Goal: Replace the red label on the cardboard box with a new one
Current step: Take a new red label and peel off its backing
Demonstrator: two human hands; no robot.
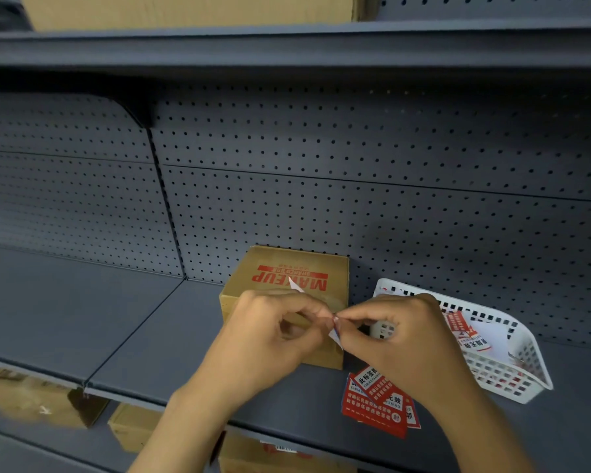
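A small cardboard box (297,271) with red "MAKEUP" print on its top stands on the grey shelf against the pegboard. In front of it my left hand (267,336) and my right hand (403,339) meet, both pinching one small label sheet (335,331), seen edge-on with a white corner poking up above my left fingers. Whether its backing is separating I cannot tell. The box's front face is mostly hidden behind my hands. A few red labels (376,404) lie loose on the shelf under my right wrist.
A white perforated plastic basket (512,370) sits right of the box with more red labels and white paper inside. The grey shelf (116,322) stretches left. Cardboard boxes (133,428) stand on the lower level, another on the shelf above.
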